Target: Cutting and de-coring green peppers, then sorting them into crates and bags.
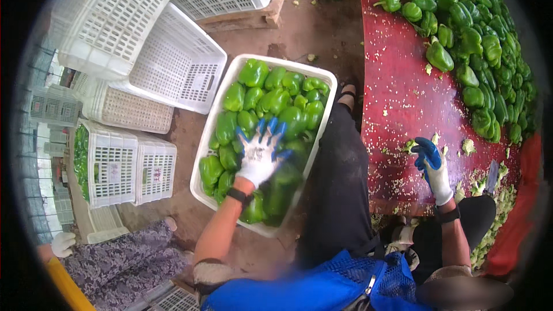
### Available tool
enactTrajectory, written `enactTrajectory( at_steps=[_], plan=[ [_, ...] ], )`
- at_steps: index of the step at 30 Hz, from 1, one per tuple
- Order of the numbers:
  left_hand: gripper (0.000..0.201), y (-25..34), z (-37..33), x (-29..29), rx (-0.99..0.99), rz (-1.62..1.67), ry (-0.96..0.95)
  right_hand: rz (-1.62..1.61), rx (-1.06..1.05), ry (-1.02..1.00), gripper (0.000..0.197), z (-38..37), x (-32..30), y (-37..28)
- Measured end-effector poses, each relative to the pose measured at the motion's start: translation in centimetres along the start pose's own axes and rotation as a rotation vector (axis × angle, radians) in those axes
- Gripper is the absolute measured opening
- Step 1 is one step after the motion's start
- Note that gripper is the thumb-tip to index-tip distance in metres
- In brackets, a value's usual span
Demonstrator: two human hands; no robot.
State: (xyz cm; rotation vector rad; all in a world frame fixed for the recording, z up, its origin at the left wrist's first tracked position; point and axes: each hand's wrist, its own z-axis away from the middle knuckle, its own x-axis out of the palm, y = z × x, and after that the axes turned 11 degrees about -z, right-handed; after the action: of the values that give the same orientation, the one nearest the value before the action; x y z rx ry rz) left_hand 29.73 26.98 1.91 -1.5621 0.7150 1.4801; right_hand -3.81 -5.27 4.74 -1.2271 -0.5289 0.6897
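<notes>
"What took up the most room?"

"The long, glossy red-topped table [397, 86] on my right. Along its far right side lay a heap of shiny green bell peppers [461, 16]."

"And to the left?"

"An oblong white plastic crate [290, 63], filled with more plump green bell peppers [274, 101]. Its long axis ran near to far, the far end leaning right."

"Your hands?"

"My left hand [259, 154], gloved white and blue, was spread wide, palm down over the crate's middle, grasping nothing. My right hand [434, 168], gloved alike, hung above the table's near part, fingers loosely bent, seemingly empty. It was nearer the heap, which lay far and right of it."
</notes>
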Motion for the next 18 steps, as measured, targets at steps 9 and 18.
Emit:
enactTrajectory(
  at_steps=[9,18],
  plan=[
    [0.076,1.5,-0.3,-0.7,-0.036,0.009,-0.067,-0.051,-0.083,-0.072,0.048,0.3,-0.2,0.3],
    [0.069,8.4,3.8,-2.1,0.055,0.157,0.139,-0.051,-0.089,-0.036,0.049,1.6,-1.0,0.5]
  ],
)
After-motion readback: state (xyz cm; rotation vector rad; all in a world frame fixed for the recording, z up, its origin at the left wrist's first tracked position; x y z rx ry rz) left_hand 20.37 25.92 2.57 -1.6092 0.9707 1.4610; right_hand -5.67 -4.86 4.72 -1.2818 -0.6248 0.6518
